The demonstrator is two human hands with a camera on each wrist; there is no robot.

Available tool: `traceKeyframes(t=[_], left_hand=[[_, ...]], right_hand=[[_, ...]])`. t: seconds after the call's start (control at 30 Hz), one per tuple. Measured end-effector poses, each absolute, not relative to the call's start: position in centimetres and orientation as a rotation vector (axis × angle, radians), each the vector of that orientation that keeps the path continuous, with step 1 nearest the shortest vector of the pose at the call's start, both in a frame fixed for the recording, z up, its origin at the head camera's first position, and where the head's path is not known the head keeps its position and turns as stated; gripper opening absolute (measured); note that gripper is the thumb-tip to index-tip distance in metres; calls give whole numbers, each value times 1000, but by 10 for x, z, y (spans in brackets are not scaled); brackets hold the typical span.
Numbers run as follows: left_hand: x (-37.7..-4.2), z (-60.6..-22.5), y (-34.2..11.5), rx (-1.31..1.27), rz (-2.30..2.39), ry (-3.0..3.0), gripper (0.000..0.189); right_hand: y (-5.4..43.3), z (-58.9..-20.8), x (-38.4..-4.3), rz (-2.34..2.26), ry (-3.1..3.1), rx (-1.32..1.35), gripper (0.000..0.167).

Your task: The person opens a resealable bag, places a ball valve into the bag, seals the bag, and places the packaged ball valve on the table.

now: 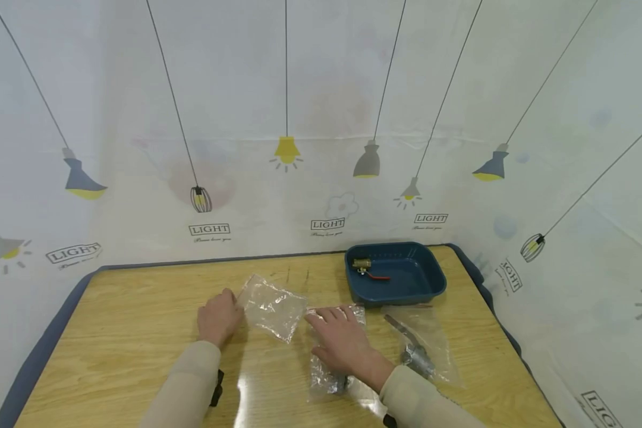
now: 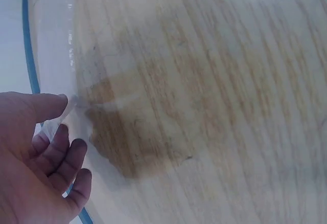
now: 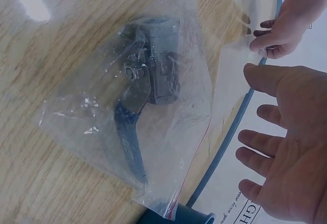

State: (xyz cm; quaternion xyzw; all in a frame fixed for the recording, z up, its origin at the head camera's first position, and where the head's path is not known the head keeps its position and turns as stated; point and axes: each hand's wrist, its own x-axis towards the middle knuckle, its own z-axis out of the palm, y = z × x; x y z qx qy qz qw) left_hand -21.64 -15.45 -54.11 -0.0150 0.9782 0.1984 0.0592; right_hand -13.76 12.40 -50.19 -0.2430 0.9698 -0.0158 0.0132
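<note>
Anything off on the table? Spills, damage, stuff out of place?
No spill or clear damage visible. Mildly odd: the red-handled valve lies bare in the tray, while the grey valve at right is bagged, and the bag the left hand pinches looks empty. May be intended.

Head cam: above the near side, facing forward and down, far enough back for the wooden table [image 1: 139,321] and printed wall cloth [image 1: 235,89]. Left wrist cam: close over the tabletop, left hand [image 2: 43,157] at frame left; shares that hand and the clear bag [image 1: 273,306] with head view. Right wrist cam: also close, looking down (turned, far edge slanting at right), right hand [image 3: 288,142] at frame right; shares both hands and the blue tray [image 1: 406,282] with head view.
</note>
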Motion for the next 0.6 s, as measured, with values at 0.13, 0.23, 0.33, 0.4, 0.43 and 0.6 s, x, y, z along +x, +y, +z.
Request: traceKeyframes(t=[0.13,0.23,0.33,0.4,0.43,0.6], left_hand=[[-213,-538,-156,-24,699,2935,18],[-213,-535,-156,2,747,2914,20],[-213,-532,-156,21,781,2941,23],[-212,-529,-156,47,818,2970,24],[-211,-527,-156,61,829,2993,23],[-208,-512,-153,147,902,3080,17]], right_hand=[[124,-501,-138,-48,3022,-753,61],[124,-500,-138,-50,3024,-755,61],[124,-500,-138,-55,3023,-759,61],[125,-500,-139,-61,3021,-767,61],[125,-500,-139,-66,3018,-765,61],[128,-497,-141,-118,3004,-741,59]])
